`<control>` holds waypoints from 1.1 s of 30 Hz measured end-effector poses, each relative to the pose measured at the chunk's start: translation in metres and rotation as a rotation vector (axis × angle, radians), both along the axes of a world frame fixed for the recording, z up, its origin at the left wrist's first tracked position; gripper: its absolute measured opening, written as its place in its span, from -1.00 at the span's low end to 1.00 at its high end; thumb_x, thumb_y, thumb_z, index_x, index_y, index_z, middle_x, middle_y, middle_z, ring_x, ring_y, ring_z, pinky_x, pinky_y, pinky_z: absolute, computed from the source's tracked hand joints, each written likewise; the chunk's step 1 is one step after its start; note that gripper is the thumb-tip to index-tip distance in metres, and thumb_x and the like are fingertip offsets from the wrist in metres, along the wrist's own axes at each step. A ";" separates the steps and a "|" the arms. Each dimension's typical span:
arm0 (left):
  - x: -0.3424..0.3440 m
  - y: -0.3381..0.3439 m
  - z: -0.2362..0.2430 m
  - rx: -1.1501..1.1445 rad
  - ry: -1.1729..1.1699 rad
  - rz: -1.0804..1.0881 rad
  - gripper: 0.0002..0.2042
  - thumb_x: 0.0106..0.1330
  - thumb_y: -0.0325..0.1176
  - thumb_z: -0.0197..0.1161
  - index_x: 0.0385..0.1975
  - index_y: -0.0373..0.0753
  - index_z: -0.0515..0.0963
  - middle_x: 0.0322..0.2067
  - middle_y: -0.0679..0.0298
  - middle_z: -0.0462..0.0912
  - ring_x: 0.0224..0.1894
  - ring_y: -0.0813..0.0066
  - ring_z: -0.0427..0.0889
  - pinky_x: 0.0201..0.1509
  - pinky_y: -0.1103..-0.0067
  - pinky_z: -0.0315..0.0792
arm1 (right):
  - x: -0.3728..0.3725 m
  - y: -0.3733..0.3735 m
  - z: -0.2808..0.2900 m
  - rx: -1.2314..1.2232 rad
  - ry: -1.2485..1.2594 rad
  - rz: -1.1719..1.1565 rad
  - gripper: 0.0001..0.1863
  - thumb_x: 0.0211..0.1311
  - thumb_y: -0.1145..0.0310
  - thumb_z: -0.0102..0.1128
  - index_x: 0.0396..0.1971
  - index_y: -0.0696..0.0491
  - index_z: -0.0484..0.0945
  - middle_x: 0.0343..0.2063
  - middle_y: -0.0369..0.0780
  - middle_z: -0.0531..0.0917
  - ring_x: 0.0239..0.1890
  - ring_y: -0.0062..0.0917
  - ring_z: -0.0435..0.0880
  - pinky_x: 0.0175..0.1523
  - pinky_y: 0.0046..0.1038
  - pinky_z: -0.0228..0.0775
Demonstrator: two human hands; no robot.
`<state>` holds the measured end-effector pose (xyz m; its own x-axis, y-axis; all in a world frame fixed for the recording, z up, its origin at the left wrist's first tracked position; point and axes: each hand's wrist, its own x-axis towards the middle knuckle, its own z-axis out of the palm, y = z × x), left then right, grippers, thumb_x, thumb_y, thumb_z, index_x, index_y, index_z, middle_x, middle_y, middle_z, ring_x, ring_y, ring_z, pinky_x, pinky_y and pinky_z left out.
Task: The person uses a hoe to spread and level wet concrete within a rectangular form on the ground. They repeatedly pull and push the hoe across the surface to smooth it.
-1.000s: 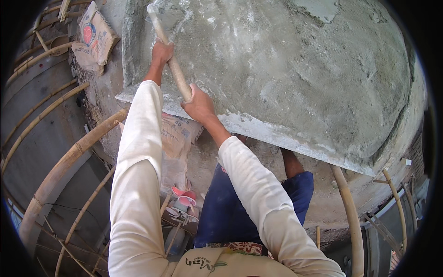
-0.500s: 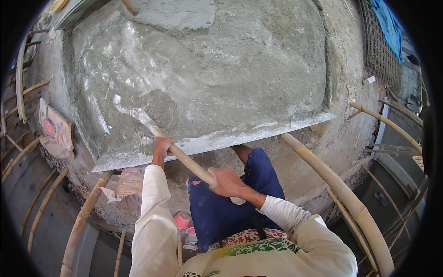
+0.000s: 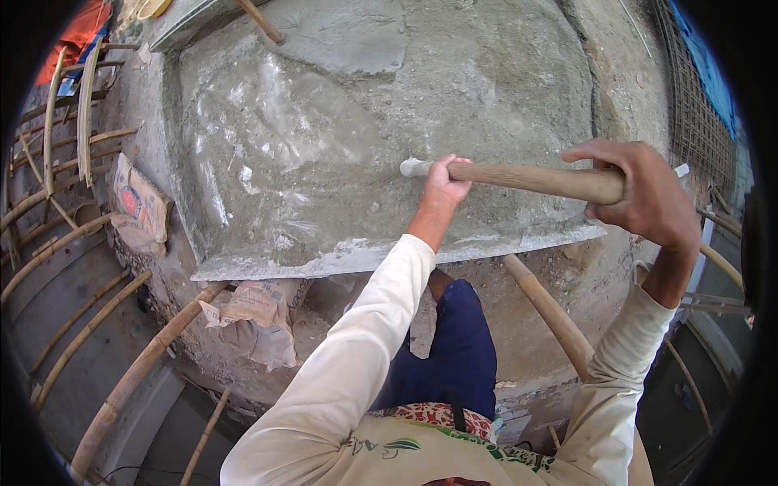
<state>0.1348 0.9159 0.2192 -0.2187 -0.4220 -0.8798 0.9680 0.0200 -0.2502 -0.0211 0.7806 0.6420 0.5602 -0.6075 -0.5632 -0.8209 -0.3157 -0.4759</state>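
Both hands gripped a wooden handle point(image 3: 535, 180) held level above the wet mortar point(image 3: 365, 138): left hand point(image 3: 444, 185) wrapped near its end, right hand point(image 3: 640, 194) clenched further along.

Left hand point(image 3: 442, 186) and right hand point(image 3: 640, 194) gripped wooden handle point(image 3: 535, 180) | above wet mortar point(image 3: 340, 138) | metal sheet point(image 3: 324, 263) beneath
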 end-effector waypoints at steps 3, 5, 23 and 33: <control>-0.005 -0.033 0.042 0.112 0.051 0.072 -0.83 0.41 -0.56 0.22 -0.11 -0.27 0.40 -0.32 0.18 0.48 -0.25 0.25 0.55 -0.01 0.18 0.60 | -0.005 -0.006 0.031 0.146 0.140 -0.114 -0.14 -0.28 0.23 0.73 0.22 0.03 0.69 -0.25 -0.20 0.76 -0.23 -0.48 0.69 -0.13 -0.35 0.45; 0.053 0.013 0.031 0.205 -0.150 -0.034 -0.83 0.41 -0.56 0.22 -0.11 -0.25 0.40 -0.32 0.18 0.48 -0.28 0.26 0.55 -0.04 0.17 0.61 | -0.016 0.016 -0.033 0.305 0.027 -0.173 -0.04 -0.25 0.06 0.79 0.28 0.06 0.65 -0.11 -0.18 0.78 -0.09 -0.45 0.71 -0.01 -0.34 0.48; 0.668 0.414 -0.113 0.798 -1.517 -1.296 -0.32 0.28 -0.33 0.32 0.32 -0.58 0.24 0.09 -0.37 0.62 0.02 -0.11 0.78 0.00 0.25 0.70 | 0.492 0.467 -0.382 0.788 -0.312 -0.072 -0.45 0.13 0.25 0.41 0.12 0.07 0.49 -0.07 0.09 0.75 0.07 0.08 0.71 0.12 0.02 0.52; 0.468 0.420 -0.090 0.785 -0.908 -1.180 -0.14 0.21 -0.37 0.35 0.42 -0.60 0.01 0.13 -0.29 0.56 -0.07 -0.07 0.77 -0.15 0.08 0.74 | 0.316 0.427 -0.278 0.718 -0.097 0.047 -0.64 0.09 0.33 0.36 -0.11 0.07 0.53 -0.29 0.07 0.75 -0.13 0.14 0.73 0.00 0.11 0.50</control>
